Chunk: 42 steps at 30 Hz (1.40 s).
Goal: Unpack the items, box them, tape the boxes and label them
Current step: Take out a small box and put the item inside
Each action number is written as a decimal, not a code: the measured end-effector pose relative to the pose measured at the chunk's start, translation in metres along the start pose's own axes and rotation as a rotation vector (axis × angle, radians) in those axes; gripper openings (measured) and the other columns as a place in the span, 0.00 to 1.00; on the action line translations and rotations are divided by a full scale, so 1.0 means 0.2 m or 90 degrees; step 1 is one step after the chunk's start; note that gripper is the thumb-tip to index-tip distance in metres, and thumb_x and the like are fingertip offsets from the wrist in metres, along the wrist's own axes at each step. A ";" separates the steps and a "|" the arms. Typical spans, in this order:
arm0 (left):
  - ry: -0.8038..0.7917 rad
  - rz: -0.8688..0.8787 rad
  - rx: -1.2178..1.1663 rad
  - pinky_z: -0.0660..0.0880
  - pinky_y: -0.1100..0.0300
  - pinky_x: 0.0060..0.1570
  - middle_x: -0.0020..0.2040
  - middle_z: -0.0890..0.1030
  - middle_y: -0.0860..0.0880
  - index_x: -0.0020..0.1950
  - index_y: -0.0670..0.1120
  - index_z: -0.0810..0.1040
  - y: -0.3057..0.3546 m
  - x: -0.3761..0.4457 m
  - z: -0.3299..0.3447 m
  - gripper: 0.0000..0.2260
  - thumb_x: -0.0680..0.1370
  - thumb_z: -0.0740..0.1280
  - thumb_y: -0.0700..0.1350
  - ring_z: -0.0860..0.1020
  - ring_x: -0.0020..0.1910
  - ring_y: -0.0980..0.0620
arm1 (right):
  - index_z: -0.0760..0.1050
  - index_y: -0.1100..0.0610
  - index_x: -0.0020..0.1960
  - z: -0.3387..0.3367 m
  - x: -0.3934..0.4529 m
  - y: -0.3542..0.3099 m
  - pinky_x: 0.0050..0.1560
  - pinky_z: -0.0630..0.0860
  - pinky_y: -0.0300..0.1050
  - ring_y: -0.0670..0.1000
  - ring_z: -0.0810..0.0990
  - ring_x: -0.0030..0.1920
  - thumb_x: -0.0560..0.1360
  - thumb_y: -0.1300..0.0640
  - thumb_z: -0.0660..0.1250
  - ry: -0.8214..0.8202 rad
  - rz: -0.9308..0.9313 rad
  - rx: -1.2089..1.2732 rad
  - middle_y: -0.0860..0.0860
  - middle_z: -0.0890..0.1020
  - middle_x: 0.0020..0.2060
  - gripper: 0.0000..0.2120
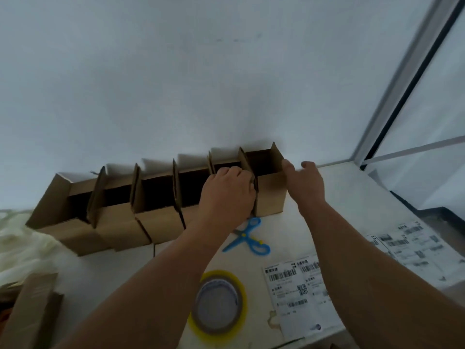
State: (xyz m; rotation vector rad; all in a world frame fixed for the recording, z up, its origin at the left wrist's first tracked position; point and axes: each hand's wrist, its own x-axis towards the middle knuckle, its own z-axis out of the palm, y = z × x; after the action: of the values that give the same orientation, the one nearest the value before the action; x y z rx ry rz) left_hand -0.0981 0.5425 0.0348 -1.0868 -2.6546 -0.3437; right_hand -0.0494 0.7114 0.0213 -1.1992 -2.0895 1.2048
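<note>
Row of boxes: open cardboard boxes (156, 217) stand side by side along the far wall, flaps up, so each mouth is ready to take an item; their insides are too dark to tell if anything is in them.
Rightmost box: the end box (270, 195) sits at the right of the row, against the wall, and is the one both hands are working on.
Left hand: the left hand (227, 195) is at the box's left side, fingers curled around the upright flap (255, 187) between it and its neighbour, likely holding that flap back to keep the mouth open or to pull the box free.
Right hand: the right hand (305, 182) is at the box's right wall, thumb against the cardboard, other fingers straight and spread, gripping nothing; it appears to steady or square the box.
Scissors: blue scissors (249, 236) lie on the surface just in front of the box, close for cutting.
Tape: a roll of packing tape (217, 302) with a yellow rim lies flat on the near part of the surface, within reach for sealing.
Labels: sheets of shipping labels (297, 290) lie to the right of the tape, with more sheets (412, 244) further right, staged for the last step.
Near left: another cardboard piece (30, 311) and pale plastic wrapping (22, 245) lie at the left edge.
Stage: judging by the open flaps, taping and labelling are not yet done.
</note>
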 end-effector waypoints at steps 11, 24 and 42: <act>-0.024 -0.049 -0.060 0.70 0.57 0.53 0.55 0.77 0.52 0.55 0.49 0.77 0.02 -0.04 0.00 0.13 0.82 0.54 0.50 0.73 0.56 0.51 | 0.77 0.65 0.54 0.06 0.01 0.04 0.51 0.72 0.49 0.59 0.78 0.54 0.84 0.49 0.50 -0.047 -0.052 -0.116 0.61 0.80 0.51 0.24; -0.008 -0.100 -0.143 0.76 0.51 0.48 0.53 0.78 0.50 0.54 0.46 0.79 0.07 -0.31 -0.33 0.12 0.81 0.57 0.49 0.76 0.52 0.49 | 0.78 0.60 0.54 -0.29 -0.43 -0.07 0.46 0.69 0.46 0.57 0.79 0.52 0.84 0.47 0.49 0.142 -0.113 -0.075 0.56 0.81 0.50 0.23; 0.050 -0.325 -0.133 0.73 0.55 0.53 0.64 0.76 0.54 0.66 0.54 0.76 -0.44 -1.37 -0.80 0.15 0.82 0.59 0.55 0.75 0.60 0.52 | 0.77 0.60 0.59 0.08 -1.64 -0.20 0.52 0.69 0.48 0.58 0.77 0.57 0.84 0.45 0.50 -0.105 -0.107 0.000 0.58 0.81 0.55 0.24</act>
State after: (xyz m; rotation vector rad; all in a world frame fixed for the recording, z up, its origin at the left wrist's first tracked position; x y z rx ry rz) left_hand 0.0510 0.2528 0.0866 -0.4083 -2.8377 -0.7560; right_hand 0.0920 0.4157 0.0608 -0.9297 -2.2581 1.2623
